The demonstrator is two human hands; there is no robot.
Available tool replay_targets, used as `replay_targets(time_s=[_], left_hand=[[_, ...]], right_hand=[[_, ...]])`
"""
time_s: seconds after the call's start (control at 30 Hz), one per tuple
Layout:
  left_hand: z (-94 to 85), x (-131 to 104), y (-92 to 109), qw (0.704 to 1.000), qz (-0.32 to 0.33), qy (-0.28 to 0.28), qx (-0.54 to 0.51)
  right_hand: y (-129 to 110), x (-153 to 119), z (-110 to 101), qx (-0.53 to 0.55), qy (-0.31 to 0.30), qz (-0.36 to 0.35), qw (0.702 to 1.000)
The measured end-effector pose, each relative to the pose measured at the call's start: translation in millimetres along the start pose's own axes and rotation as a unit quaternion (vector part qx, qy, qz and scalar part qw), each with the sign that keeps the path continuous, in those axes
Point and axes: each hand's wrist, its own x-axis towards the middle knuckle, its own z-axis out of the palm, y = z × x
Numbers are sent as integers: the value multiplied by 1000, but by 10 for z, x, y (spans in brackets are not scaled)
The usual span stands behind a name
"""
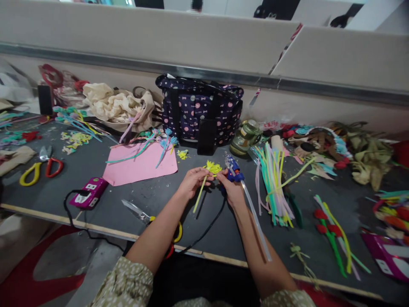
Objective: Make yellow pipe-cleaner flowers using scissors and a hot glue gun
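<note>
My left hand (pixel 195 181) pinches a yellow pipe-cleaner flower (pixel 213 167), whose pale yellow-green stem (pixel 200 195) slants down below the fingers. At the flower's right side, the thumb and fingers of my right hand (pixel 229 184) are closed at its edge; what they grip is too small to make out. Just beyond the right hand lies a blue glue gun (pixel 234 170), with a long clear glue stick (pixel 257 221) reaching back over the right forearm. Small yellow flower pieces (pixel 182 154) lie on the dark table behind my left hand.
Scissors (pixel 137 211) lie by my left forearm, with a pink sheet (pixel 143 166) and purple power strip (pixel 89 193) farther left. A patterned bag (pixel 201 111), phone (pixel 206 136) and green bottle (pixel 245 137) stand behind. Pipe cleaners (pixel 273 183) are bundled at right; a black cord crosses the front.
</note>
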Motion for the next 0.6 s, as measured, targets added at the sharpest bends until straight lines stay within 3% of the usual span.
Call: replay_targets(time_s=[0.33,0.6], left_hand=[[41,-31,-17,994,-9,15,110],[81,-59,8,990,-8,-8,142]], right_hand=[[-153,20,-55,34,2,-26,999],[-99,43,-83,-15,12,-59,998]])
